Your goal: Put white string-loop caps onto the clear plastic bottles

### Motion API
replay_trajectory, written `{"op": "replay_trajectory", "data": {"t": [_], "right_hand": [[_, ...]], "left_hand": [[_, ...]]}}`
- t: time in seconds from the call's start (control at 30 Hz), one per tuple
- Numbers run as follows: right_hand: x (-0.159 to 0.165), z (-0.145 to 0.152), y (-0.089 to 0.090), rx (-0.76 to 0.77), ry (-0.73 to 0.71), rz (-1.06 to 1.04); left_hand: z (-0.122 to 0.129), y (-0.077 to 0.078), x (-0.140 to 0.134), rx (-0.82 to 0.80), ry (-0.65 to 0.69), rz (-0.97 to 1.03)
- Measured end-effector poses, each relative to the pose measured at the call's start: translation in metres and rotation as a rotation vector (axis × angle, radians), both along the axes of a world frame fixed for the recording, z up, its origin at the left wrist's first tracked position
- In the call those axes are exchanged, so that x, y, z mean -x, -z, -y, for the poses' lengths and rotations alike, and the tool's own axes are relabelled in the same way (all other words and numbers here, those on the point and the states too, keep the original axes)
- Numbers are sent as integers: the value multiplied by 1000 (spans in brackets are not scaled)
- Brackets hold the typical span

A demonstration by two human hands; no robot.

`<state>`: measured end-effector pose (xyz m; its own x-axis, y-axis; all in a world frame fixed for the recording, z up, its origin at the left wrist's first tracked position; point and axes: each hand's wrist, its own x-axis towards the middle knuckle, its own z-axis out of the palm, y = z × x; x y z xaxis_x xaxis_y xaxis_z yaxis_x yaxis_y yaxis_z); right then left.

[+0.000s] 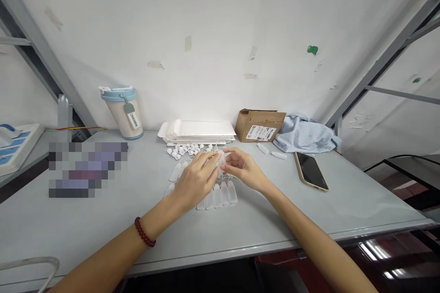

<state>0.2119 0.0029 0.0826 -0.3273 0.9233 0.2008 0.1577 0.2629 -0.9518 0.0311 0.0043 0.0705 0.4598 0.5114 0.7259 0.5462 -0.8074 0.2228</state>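
Both my hands meet over the middle of the table around one small clear plastic bottle (222,160). My left hand (195,176), with a dark red bead bracelet (144,232) on its wrist, pinches it from the left and hides part of it. From the right, my right hand (242,167) grips it with thumb and curved fingers. Just below stands a row of several clear bottles (224,193), partly covered by my left hand. More clear pieces (175,171) lie left of the hands. A pile of small white caps (185,150) is spread behind them.
A stack of white envelopes (206,130) and a cardboard box (259,127) stand against the wall. Right are a blue cloth (305,133), a phone (311,171) and two loose clear bottles (278,155). A tumbler (123,112) stands back left, near a blurred-out item (87,169).
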Motion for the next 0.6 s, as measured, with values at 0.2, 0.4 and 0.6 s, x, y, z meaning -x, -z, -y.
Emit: {"op": "replay_trajectory", "data": {"t": [0.2,0.4,0.6], "right_hand": [[1,1,-6,76,-32,-68],[-3,3,-11,97,-75,-103],[-8,0,-14,173,-160,-63]], "left_hand": [[3,-2,-1,-16,-14,41],[4,-6,-3,-59,27,20],[4,-2,-4,-50,28,19]]}}
